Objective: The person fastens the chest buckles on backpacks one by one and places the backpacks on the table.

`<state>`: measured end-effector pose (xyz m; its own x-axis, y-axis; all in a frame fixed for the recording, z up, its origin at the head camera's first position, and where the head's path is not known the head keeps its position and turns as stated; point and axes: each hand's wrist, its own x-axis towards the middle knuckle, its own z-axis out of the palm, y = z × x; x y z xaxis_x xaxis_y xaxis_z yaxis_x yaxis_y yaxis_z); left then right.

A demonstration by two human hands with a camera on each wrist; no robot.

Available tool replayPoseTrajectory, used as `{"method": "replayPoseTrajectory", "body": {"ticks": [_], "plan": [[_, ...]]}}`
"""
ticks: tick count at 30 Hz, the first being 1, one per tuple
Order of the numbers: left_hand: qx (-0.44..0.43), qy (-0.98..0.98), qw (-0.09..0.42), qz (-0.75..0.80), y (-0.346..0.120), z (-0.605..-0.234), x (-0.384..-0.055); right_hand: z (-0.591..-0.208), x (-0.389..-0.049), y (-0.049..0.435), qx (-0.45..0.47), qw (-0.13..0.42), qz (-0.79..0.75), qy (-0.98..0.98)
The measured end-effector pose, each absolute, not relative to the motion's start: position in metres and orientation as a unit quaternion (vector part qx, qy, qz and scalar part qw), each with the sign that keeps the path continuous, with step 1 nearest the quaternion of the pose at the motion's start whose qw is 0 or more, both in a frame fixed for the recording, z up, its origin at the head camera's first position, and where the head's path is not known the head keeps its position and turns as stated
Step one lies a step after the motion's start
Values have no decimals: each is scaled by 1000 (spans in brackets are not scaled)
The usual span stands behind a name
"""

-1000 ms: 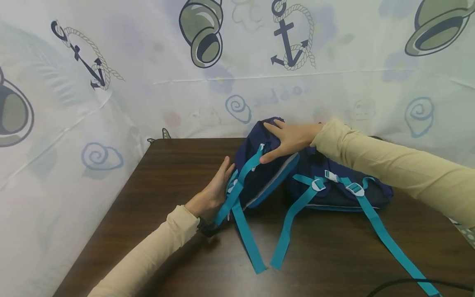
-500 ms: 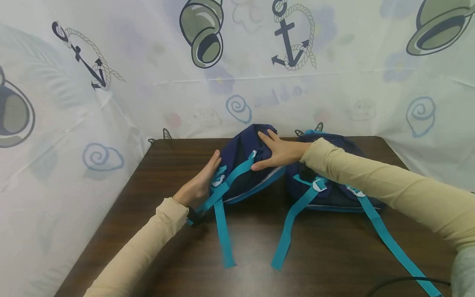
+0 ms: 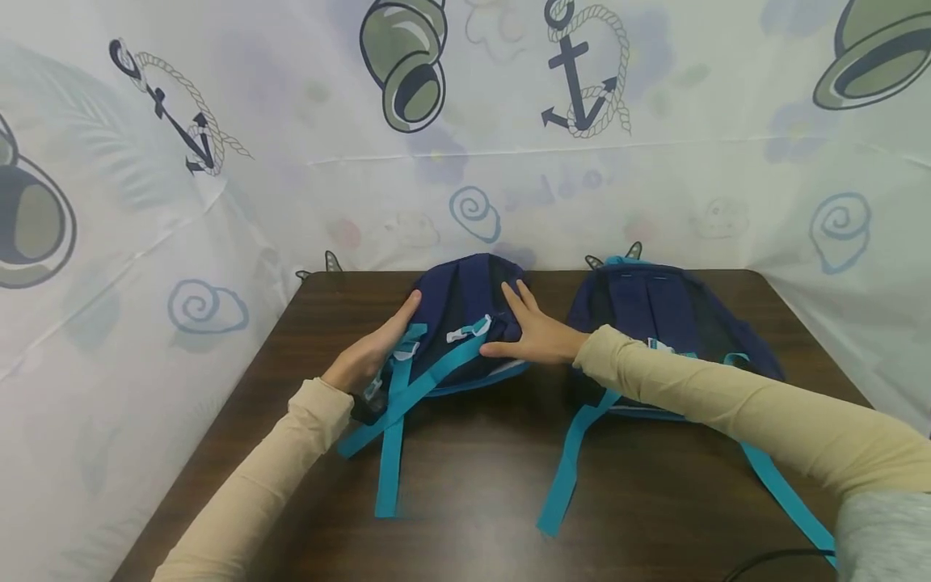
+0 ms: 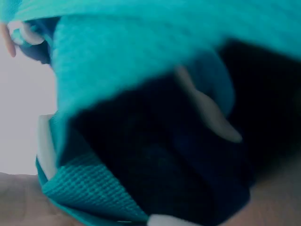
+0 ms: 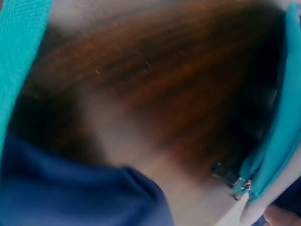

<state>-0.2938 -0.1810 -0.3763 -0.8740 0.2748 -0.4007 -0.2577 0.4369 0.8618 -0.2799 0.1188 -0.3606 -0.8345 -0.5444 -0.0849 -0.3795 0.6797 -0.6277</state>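
A small navy backpack (image 3: 451, 295) with teal straps lies at the back centre-left of the table. My left hand (image 3: 374, 347) rests along its left side, fingers extended, near a white strap buckle (image 3: 407, 350). On the right side my right hand (image 3: 534, 331) presses with fingers and thumb spread. One loose teal strap (image 3: 393, 469) hangs toward the front, crossed by another. A blurred teal strap (image 4: 127, 56) fills much of the left wrist view. The right wrist view shows a teal edge with a zipper pull (image 5: 242, 184) and my fingertip at the lower right corner.
A second navy backpack (image 3: 665, 303) lies on the right, partly behind my right sleeve (image 3: 713, 396), its teal straps trailing forward. Both sit on a dark wood table (image 3: 465, 501). A black cable (image 3: 778, 554) crosses the front right. A printed white cloth (image 3: 291, 97) hangs behind.
The left backpack has moved left, away from the second one, and turned from tilted to flatter and more front-facing. Both hands have travelled with it, uncovering more of the right backpack.
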Motion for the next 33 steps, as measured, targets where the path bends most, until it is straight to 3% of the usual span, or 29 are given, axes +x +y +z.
{"method": "replayPoseTrajectory", "body": {"ticks": [10, 20, 24, 33], "plan": [[72, 882, 206, 419, -176, -378, -296, -404, -277, 116, -246, 185, -301, 903], [55, 915, 186, 353, -179, -377, -295, -402, -281, 120, -237, 192, -262, 916], [70, 907, 175, 377, -202, -374, -286, -392, -285, 120, -228, 133, -212, 941], [80, 941, 124, 306, -260, -385, -245, -371, -303, 109, -287, -92, -36, 953]]}}
